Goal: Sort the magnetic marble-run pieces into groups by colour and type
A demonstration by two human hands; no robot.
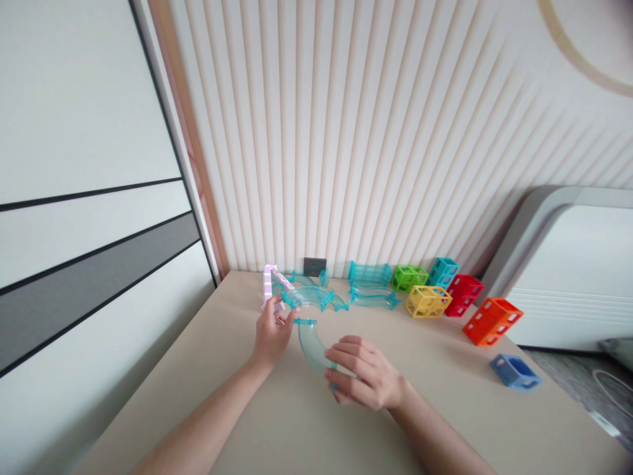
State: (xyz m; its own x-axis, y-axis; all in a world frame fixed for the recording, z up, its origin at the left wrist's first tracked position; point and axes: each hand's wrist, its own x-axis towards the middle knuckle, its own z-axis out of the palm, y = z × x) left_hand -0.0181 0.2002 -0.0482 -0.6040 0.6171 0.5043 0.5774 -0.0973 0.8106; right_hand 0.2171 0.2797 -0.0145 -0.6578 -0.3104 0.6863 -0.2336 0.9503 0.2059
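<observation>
The room has a ribbed, cream-coloured wall [306, 132], and in front of it stands a beige table [287, 429]. On the left side there is a large white panel [74, 99] with dark lines, and on the right a white piece of furniture [573, 284] with a grey rounded edge. The right hand [364, 373] is above the near part of the table, its fingers bent and closed around the lower end of a curved track piece [310, 346], which is pale and see-through, with a turquoise connector at its upper end. The left hand [271, 332] is partly open, with thumb and forefinger at the left end of an arched turquoise piece [307, 296]; I cannot tell if it grips this piece firmly. The upper end of the curved track piece is just beside the left fingertips. Behind the left hand is a lilac-and-white striped part [268, 285]. Farther to the right, near the wall, lie two long turquoise pieces [370, 273], one before the other. Next to them are a green block [408, 279], a yellow block [428, 301], a light blue block [443, 272], a red block [463, 295] and an orange block [492, 321]. A blue block [514, 371] lies apart, nearer to the right table edge.
</observation>
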